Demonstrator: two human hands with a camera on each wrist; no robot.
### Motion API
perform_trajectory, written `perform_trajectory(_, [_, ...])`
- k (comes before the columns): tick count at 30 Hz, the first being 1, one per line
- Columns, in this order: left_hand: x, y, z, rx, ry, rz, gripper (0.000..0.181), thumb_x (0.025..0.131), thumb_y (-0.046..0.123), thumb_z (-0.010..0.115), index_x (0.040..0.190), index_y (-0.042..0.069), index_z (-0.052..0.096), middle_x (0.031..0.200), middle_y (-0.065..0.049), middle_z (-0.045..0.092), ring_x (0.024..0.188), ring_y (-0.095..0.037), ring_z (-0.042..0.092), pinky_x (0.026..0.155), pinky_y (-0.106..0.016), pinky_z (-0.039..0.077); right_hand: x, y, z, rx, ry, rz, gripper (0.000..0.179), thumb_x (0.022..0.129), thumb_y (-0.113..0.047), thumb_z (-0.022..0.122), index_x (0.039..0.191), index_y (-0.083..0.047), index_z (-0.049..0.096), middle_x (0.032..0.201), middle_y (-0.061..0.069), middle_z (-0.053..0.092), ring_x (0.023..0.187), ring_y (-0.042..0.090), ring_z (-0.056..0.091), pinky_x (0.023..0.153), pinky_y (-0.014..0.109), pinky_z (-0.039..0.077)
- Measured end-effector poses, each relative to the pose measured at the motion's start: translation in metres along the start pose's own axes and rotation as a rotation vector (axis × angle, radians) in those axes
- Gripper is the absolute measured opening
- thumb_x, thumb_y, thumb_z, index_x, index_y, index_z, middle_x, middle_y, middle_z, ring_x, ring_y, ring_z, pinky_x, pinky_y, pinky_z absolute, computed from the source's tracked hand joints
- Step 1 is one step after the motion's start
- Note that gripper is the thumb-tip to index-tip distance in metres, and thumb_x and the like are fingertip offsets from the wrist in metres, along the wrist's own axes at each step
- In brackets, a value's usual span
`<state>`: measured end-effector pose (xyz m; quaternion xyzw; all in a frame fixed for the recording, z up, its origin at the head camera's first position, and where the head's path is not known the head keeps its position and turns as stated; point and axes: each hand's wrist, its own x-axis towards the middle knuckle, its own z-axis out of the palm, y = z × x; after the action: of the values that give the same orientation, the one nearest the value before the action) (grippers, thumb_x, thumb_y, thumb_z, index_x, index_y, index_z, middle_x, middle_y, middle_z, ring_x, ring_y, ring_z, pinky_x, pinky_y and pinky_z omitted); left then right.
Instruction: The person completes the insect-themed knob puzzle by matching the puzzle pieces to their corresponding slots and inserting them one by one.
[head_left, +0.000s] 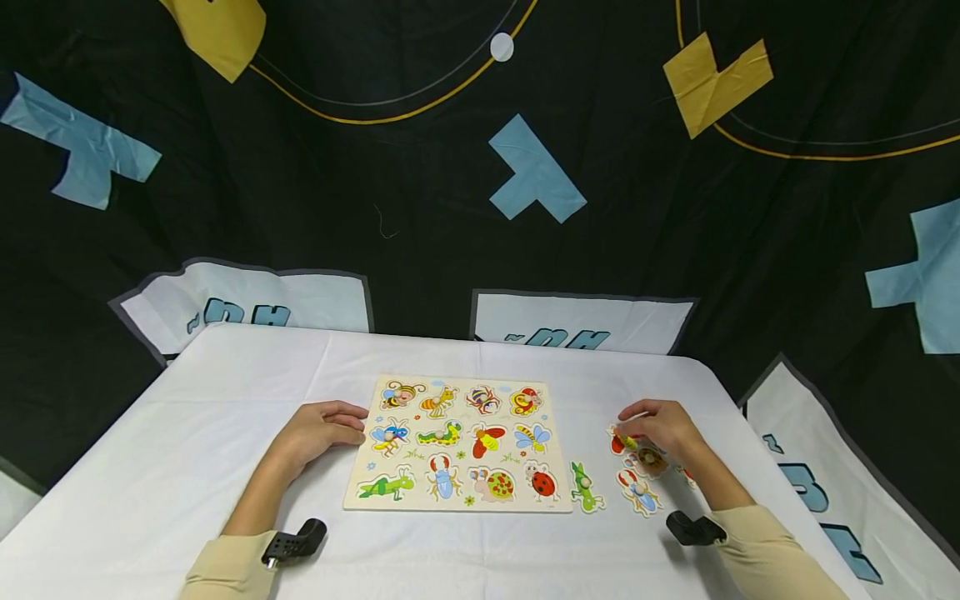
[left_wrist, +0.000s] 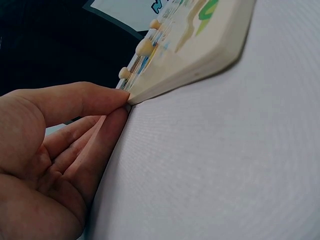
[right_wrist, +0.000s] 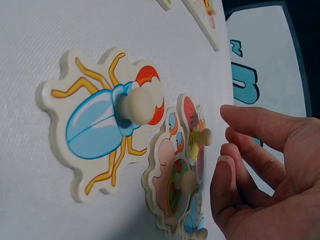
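Observation:
A wooden insect puzzle board (head_left: pixel 461 454) lies flat on the white cloth. At its left edge, my left hand (head_left: pixel 318 433) rests with thumb and fingertips against the rim; the left wrist view shows the thumb (left_wrist: pixel 82 102) meeting the board's edge (left_wrist: pixel 180 82). My right hand (head_left: pixel 663 429) hovers over loose knobbed pieces, its fingers apart with nothing between them. Under and around it are a stag beetle piece (right_wrist: pixel 100 122), a snail piece (right_wrist: pixel 165 170), a red and yellow bug piece (right_wrist: pixel 192 127) and a blue piece (right_wrist: pixel 191 217). The hand partly covers the cluster in the head view.
A green grasshopper piece (head_left: pixel 585 490) lies beside the board's lower right corner. Round wooden knobs (left_wrist: pixel 145 47) stand up from the board. White cloth (head_left: pixel 420 558) covers the table, and a black curtain (head_left: pixel 427 208) with blue and yellow patches hangs behind it.

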<state>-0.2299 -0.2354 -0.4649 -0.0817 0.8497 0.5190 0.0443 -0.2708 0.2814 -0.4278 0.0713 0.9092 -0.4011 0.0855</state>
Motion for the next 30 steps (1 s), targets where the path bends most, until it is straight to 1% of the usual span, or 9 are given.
perform_trajectory(5, [0.000,0.000,0.000,-0.003,-0.001,0.000,0.046,0.077,0.012,0.083,0.121,0.004,0.071,0.091,-0.001,0.077,0.085,-0.011,0.067,0.079,-0.026,0.047,0.000,0.004,-0.001,0.003,-0.022,-0.012,0.029,0.084,-0.022,0.078,0.108,-0.007,0.074,0.114,0.013,0.068,0.093,0.024,0.058,0.075,0.033,0.046])
perform_trajectory(9, [0.000,0.000,0.000,0.003,-0.004,0.003,0.046,0.076,0.012,0.083,0.120,0.004,0.071,0.092,-0.002,0.077,0.085,-0.010,0.067,0.080,-0.027,0.046,-0.001,0.006,0.001,0.005,-0.016,-0.006,0.027,0.083,-0.019,0.078,0.107,-0.007,0.075,0.113,0.013,0.071,0.093,0.025,0.058,0.074,0.033,0.045])
perform_trajectory(17, [0.001,-0.001,0.000,-0.004,-0.008,0.001,0.047,0.076,0.011,0.083,0.121,0.003,0.071,0.093,-0.002,0.077,0.085,-0.010,0.068,0.080,-0.026,0.047,-0.002,0.011,0.005,0.014,-0.013,-0.016,0.026,0.081,-0.014,0.076,0.105,-0.005,0.076,0.102,0.010,0.071,0.088,0.023,0.057,0.069,0.033,0.044])
perform_trajectory(24, [0.000,0.000,0.001,0.010,0.001,-0.008,0.047,0.076,0.012,0.083,0.121,0.004,0.071,0.094,-0.002,0.077,0.086,-0.011,0.068,0.080,-0.027,0.046,-0.002,0.014,0.008,0.034,-0.005,0.005,0.026,0.082,-0.014,0.076,0.106,-0.005,0.076,0.098,0.009,0.070,0.084,0.022,0.058,0.064,0.033,0.047])
perform_trajectory(30, [-0.001,0.001,0.001,0.019,0.004,-0.004,0.046,0.077,0.013,0.082,0.121,0.005,0.071,0.095,-0.003,0.077,0.087,-0.011,0.068,0.081,-0.028,0.046,0.000,0.014,0.011,0.056,0.017,0.017,0.022,0.083,-0.014,0.077,0.103,-0.005,0.077,0.090,0.006,0.069,0.076,0.020,0.057,0.058,0.032,0.046])
